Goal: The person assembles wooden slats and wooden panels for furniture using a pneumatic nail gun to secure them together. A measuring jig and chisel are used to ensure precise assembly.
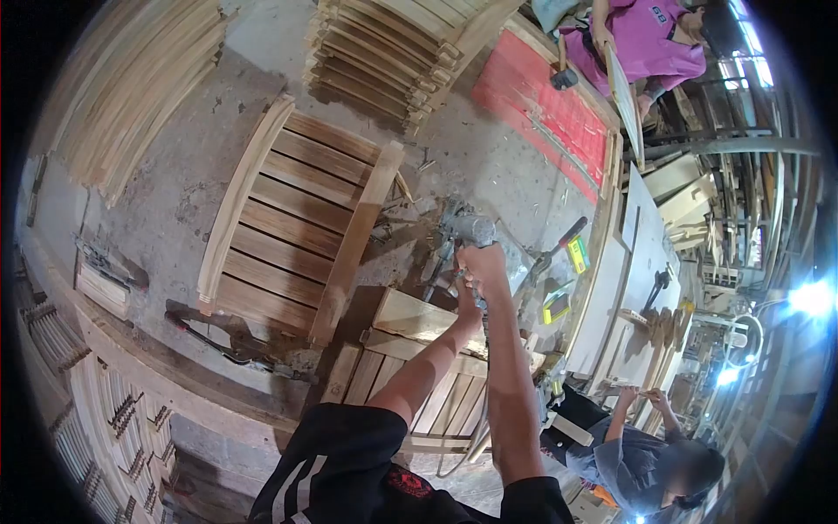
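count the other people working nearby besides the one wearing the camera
2. One person in a pink shirt stands at the top right by the red board, holding a mallet. Another in a grey shirt bends at the lower right. More could be hidden beyond the cluttered right edge.

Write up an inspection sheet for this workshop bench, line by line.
Surface: dusty grey workbench, littered with chips.
Job's things: grey power tool gripped by right hand and left hand over a slatted wooden frame.
Clutter: finished slatted panel, stacked panels, red board.
Grippers: both hands closed on the tool.
Cables: dark hose along the bench edge.
Surroundings: two other people working nearby.
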Demonstrator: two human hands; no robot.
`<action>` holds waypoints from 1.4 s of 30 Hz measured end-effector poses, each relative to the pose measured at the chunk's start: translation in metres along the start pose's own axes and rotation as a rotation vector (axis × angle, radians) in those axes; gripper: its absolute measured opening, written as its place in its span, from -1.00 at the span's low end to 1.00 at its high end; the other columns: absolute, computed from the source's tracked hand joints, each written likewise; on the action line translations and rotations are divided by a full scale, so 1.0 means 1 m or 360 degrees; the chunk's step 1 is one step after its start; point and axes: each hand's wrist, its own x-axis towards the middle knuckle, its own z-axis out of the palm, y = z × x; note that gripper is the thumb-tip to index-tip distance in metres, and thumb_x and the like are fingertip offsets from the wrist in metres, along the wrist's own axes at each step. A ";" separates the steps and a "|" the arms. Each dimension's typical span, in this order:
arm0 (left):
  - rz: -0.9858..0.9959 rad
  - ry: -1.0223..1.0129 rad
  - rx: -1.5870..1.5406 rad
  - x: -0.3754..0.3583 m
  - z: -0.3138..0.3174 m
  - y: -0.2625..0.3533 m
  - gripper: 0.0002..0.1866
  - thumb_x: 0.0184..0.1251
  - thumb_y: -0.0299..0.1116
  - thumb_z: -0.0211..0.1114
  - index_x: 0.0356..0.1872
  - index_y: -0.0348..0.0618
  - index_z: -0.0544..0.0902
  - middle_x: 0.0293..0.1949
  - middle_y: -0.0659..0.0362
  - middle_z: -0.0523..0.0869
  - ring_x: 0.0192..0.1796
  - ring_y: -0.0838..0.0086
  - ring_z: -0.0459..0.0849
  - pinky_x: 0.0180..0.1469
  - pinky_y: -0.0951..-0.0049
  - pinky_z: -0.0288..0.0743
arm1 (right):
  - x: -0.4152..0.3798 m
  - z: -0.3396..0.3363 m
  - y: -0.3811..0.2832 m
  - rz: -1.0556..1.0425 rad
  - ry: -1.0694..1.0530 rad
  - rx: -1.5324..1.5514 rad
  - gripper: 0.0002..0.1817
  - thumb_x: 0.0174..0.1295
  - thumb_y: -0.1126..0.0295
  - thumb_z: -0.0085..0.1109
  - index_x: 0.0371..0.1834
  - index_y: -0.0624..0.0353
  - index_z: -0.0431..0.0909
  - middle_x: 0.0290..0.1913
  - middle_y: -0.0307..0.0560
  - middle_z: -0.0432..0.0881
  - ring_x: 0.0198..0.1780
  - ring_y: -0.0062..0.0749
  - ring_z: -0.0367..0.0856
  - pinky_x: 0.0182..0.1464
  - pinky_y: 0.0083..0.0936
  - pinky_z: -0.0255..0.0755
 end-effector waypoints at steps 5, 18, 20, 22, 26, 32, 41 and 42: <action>0.0006 -0.0155 0.0204 0.009 -0.021 -0.006 -0.44 0.51 0.23 -0.03 0.36 0.20 0.38 0.24 0.35 0.52 0.35 0.47 0.41 0.40 0.28 0.29 | 0.004 0.002 0.003 0.0024 0.0052 -0.0081 -0.80 -0.17 0.44 0.21 -0.74 0.37 0.50 -0.74 -0.11 0.46 -0.73 -0.47 0.39 -0.68 -0.43 0.21; 0.0585 -0.0438 0.2062 -0.071 0.060 0.056 -0.71 0.39 -0.56 0.14 0.11 -0.26 0.49 -0.12 0.00 0.69 -0.02 0.34 0.68 0.01 0.19 0.52 | 0.003 0.002 -0.001 -0.0044 0.0018 0.0009 -0.83 -0.19 0.46 0.20 -0.71 0.39 0.52 -0.72 -0.09 0.49 -0.71 -0.46 0.42 -0.67 -0.42 0.23; 0.0729 -0.0303 0.2456 -0.081 0.053 0.057 -0.83 0.37 -0.56 0.15 -0.06 -0.31 0.53 -0.31 -0.03 0.70 -0.21 0.23 0.71 -0.17 0.13 0.49 | 0.004 0.003 0.002 -0.0021 0.0018 0.0024 -0.84 -0.19 0.47 0.18 -0.70 0.39 0.52 -0.72 -0.08 0.49 -0.71 -0.46 0.42 -0.67 -0.41 0.22; 0.0813 -0.0282 0.2638 -0.102 0.060 0.071 -0.90 0.37 -0.53 0.12 -0.35 -0.35 0.52 -0.50 -0.09 0.66 -0.40 -0.02 0.68 -0.30 0.06 0.48 | 0.003 0.003 0.001 -0.0004 0.0030 -0.0012 -0.84 -0.18 0.47 0.18 -0.70 0.40 0.52 -0.71 -0.07 0.50 -0.72 -0.46 0.41 -0.67 -0.41 0.21; 0.0551 0.0074 0.2603 -0.145 0.066 0.098 -0.83 0.39 -0.51 0.10 -0.37 -0.36 0.60 -0.57 -0.02 0.68 -0.51 0.17 0.71 -0.43 0.17 0.54 | 0.000 0.004 -0.003 0.0045 0.0025 -0.0062 -0.84 -0.17 0.49 0.17 -0.71 0.41 0.49 -0.70 -0.06 0.50 -0.72 -0.44 0.40 -0.69 -0.41 0.20; 0.0181 0.0404 0.2006 -0.165 0.090 0.166 -0.78 0.41 -0.45 0.14 -0.35 -0.41 0.66 -0.57 0.06 0.72 -0.58 0.46 0.71 -0.51 0.40 0.57 | -0.001 0.008 -0.004 0.0043 0.0042 0.0060 -0.85 -0.16 0.50 0.17 -0.71 0.37 0.44 -0.70 -0.08 0.46 -0.73 -0.41 0.38 -0.71 -0.38 0.17; 0.0374 0.0323 0.1494 -0.099 0.106 0.213 -0.77 0.31 -0.33 0.39 -0.45 -0.29 0.65 -0.57 0.15 0.68 -0.65 0.55 0.56 -0.60 0.51 0.38 | -0.004 0.003 -0.003 0.0060 -0.0004 0.0095 -0.85 -0.13 0.49 0.18 -0.71 0.33 0.48 -0.70 -0.08 0.48 -0.72 -0.40 0.38 -0.68 -0.38 0.22; 0.0350 0.0304 0.1350 -0.094 0.109 0.217 -0.75 0.30 -0.31 0.42 -0.46 -0.27 0.64 -0.57 0.16 0.67 -0.66 0.57 0.54 -0.61 0.53 0.35 | -0.002 0.003 -0.001 0.0050 -0.0018 0.0110 -0.85 -0.13 0.48 0.19 -0.70 0.34 0.49 -0.69 -0.08 0.48 -0.72 -0.40 0.38 -0.68 -0.38 0.22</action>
